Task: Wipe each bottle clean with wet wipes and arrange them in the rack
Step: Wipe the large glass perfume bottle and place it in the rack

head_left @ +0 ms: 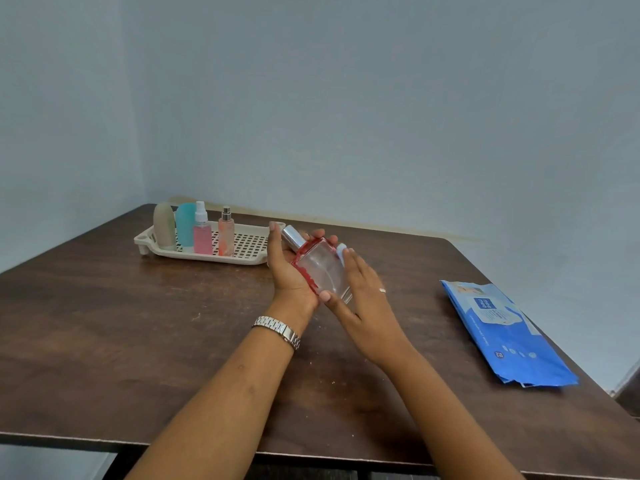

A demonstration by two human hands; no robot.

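Note:
My left hand (287,268) grips a clear glass perfume bottle (322,268) with red edges and a silver cap, tilted above the table's middle. My right hand (360,299) lies against the bottle's right side with fairly straight fingers and the thumb at its lower corner. A bit of white wet wipe (342,251) shows at its fingertips. The beige perforated rack (249,244) stands at the back left. In it stand a beige bottle (164,225), a teal bottle (185,223), a pink spray bottle (202,233) and a peach spray bottle (226,235).
A blue pack of wet wipes (502,334) lies flat near the right edge of the dark wooden table (138,323). The table stands in a corner, with walls behind it and to the left. The rack's right half holds no bottles.

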